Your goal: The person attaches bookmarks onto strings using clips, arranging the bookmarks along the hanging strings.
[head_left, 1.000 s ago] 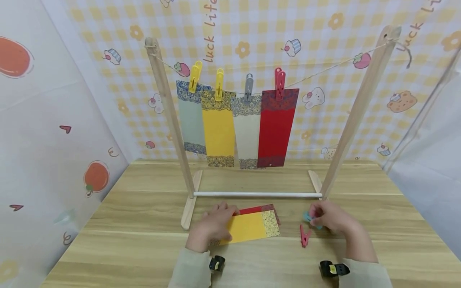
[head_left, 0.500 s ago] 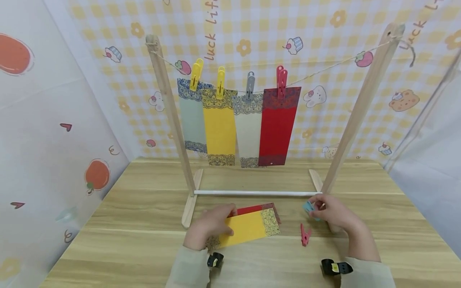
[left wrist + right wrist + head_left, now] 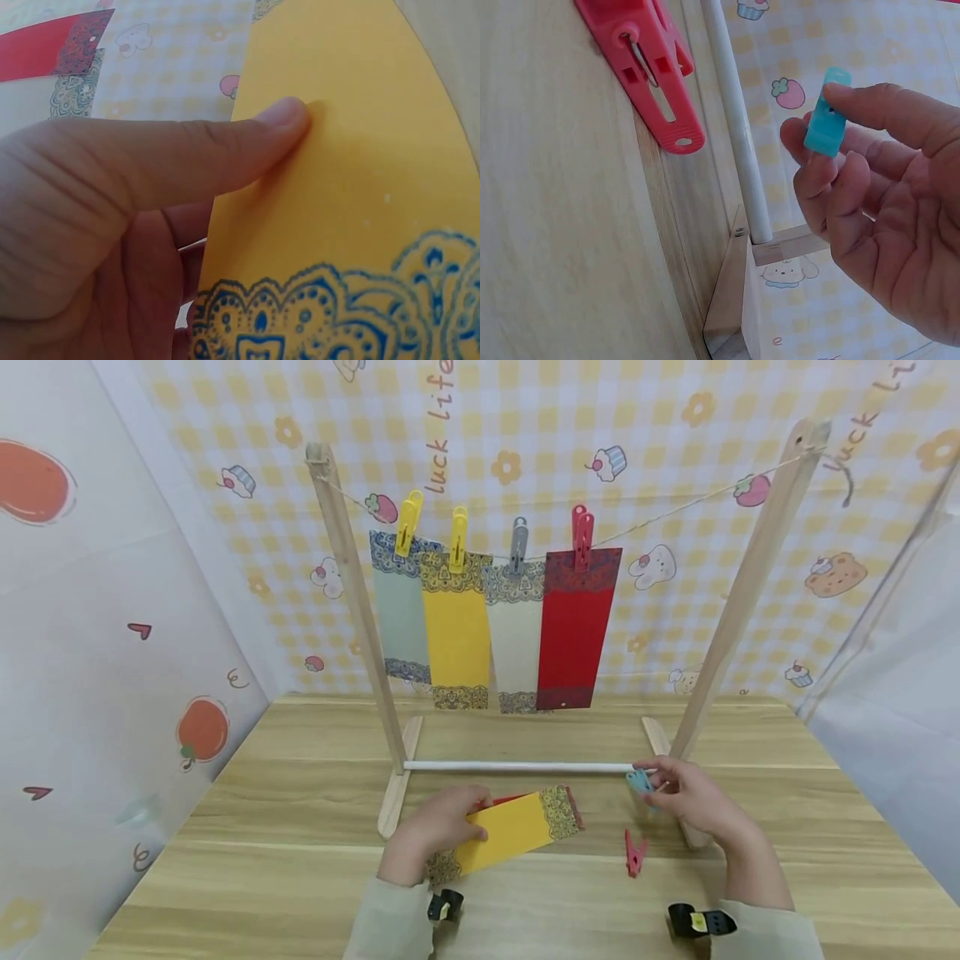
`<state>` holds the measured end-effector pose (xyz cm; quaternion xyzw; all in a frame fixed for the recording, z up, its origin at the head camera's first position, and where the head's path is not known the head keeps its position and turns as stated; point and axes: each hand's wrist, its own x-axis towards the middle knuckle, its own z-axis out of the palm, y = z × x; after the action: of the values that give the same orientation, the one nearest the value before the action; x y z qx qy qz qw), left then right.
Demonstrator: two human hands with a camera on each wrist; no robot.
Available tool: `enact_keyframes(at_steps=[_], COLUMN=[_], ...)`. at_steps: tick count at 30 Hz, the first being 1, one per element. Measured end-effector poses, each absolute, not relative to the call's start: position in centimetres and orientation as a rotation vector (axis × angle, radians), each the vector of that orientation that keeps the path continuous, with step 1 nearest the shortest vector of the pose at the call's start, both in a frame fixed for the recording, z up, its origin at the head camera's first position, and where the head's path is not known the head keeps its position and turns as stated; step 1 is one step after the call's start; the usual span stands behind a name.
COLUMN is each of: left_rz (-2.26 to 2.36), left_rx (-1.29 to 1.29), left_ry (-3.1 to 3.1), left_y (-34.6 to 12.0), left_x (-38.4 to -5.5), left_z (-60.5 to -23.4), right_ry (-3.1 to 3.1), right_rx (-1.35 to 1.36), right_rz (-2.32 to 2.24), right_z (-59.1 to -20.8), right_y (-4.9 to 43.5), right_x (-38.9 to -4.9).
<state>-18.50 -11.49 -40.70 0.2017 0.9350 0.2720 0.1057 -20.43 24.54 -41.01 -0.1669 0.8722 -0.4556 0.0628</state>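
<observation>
My left hand (image 3: 438,827) pinches a yellow card (image 3: 513,833) with patterned ends. In the left wrist view the thumb (image 3: 281,124) lies across the card's face and the other fingers are behind it. A red card (image 3: 576,806) shows partly beneath the yellow one. My right hand (image 3: 701,797) pinches a light blue clothespin (image 3: 826,120) between thumb and fingers, near the foot of the rack's right post. On the table just left of that hand lies a red clothespin (image 3: 634,853).
A wooden rack with a left post (image 3: 352,602), a right post (image 3: 750,585) and a white crossbar (image 3: 525,767) stands behind the hands. From its string hang a pale green card (image 3: 401,622), a yellow card, a cream card (image 3: 515,639) and a red card (image 3: 575,639), each clipped by clothespins.
My right hand has lifted slightly with the blue clothespin, bringing it up near the crossbar. The yellow card in my left hand has tilted and shifted slightly left, covering more of the red card.
</observation>
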Motion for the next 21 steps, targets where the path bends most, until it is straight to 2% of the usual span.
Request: enact_keyframes(at_steps=[21], left_rz=[0.819], left_rx=[0.682], left_ry=[2.725], left_y=[-11.12], left_x=[-18.26], left_z=[-39.80], right_ry=[2.565], right_rx=[-0.487], right_rz=[-1.649], right_z=[-40.39], right_y=[24.08], right_x=[-20.35])
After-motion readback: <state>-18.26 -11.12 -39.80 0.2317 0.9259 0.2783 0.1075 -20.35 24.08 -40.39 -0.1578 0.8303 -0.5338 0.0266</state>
